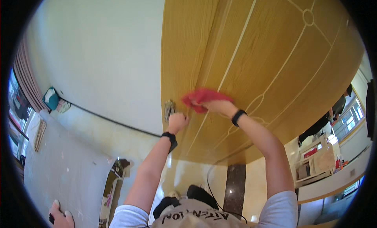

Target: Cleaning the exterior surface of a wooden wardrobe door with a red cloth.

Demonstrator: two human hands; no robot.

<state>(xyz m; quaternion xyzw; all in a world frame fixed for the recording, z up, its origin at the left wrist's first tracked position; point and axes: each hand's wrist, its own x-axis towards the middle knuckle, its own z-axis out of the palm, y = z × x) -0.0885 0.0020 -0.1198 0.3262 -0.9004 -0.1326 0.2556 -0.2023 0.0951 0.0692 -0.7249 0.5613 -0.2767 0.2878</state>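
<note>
A wooden door (243, 43) with pale inlaid lines fills the middle and right in front of me. My right hand (217, 107) presses a red cloth (206, 96) against its surface; the cloth is smeared by motion. Lower and to the left, my left hand (177, 122) is closed round the door handle, just below the metal lock plate (169, 109) near the door's left edge. The fingers wrap over the lever, so most of it is hidden.
A white wall (102, 51) runs left of the door, with a dark skirting strip (114, 121) at its foot. A grey-covered surface (70, 169) lies at lower left. Another person (326, 120) is at far right, near a wooden chair (316, 163). A thin cable (209, 181) hangs by my feet.
</note>
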